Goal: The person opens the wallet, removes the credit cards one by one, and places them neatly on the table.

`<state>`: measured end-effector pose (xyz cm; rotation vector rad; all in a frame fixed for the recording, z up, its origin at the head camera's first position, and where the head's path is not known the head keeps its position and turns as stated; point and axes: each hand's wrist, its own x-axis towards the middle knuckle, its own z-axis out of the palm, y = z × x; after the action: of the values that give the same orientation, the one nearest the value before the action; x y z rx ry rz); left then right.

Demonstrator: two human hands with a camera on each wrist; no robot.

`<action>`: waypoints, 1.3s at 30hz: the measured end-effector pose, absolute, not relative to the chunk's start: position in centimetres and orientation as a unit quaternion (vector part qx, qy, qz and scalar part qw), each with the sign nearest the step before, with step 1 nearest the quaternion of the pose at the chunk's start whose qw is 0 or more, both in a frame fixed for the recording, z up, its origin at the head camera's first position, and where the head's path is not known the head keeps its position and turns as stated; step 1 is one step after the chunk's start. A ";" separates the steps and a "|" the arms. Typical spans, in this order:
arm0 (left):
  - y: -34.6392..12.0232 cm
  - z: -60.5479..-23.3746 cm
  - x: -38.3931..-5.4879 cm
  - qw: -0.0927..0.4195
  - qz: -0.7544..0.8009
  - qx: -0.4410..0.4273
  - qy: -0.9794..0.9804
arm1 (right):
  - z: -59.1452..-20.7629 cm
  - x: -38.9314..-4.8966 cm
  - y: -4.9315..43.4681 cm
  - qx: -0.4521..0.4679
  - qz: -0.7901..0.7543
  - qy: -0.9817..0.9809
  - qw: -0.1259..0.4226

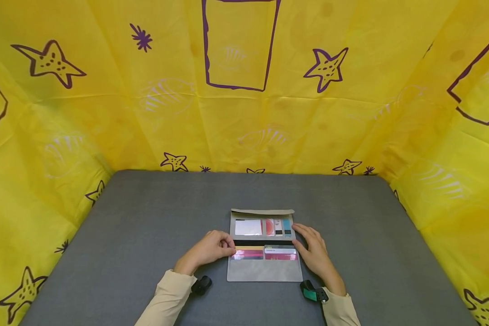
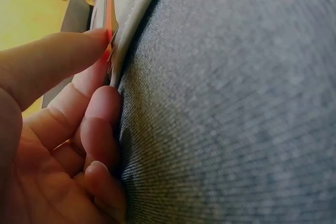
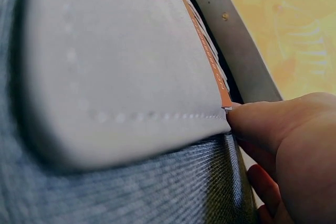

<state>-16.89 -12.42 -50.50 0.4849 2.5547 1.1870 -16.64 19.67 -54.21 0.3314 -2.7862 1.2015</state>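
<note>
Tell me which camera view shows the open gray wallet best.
The head view: it shows nearly the whole wallet lying open, with cards in both halves. The left wrist view shows mostly its edge, at the left hand; the right wrist view, mainly a stitched panel close up beside the right hand.

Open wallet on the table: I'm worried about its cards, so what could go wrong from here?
The left hand is at the edge of the lower-left cards, so a careless pull might bend or shift them. If the right hand, resting at the right edge of the wallet, lifted away, the wallet might slide on the table.
</note>
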 end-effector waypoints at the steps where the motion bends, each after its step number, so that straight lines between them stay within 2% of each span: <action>1: -12.4 -50.5 -16.9 0.141 0.412 0.167 0.884 | -54.2 -16.6 19.7 0.109 0.393 -0.912 0.045; 15: -12.3 -50.9 -16.9 0.113 0.388 0.182 0.896 | -54.3 -16.7 19.7 0.107 0.396 -0.911 0.041; 31: -12.7 -50.9 -16.5 0.130 0.395 0.196 0.888 | -54.3 -16.5 19.6 0.112 0.389 -0.913 0.054; 39: -12.5 -50.9 -16.6 0.120 0.384 0.205 0.892 | -54.2 -16.7 19.6 0.101 0.390 -0.914 0.033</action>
<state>-16.58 -12.48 -50.85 0.5996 2.6065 1.1211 -16.65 19.61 -54.15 0.3114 -2.8143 1.2015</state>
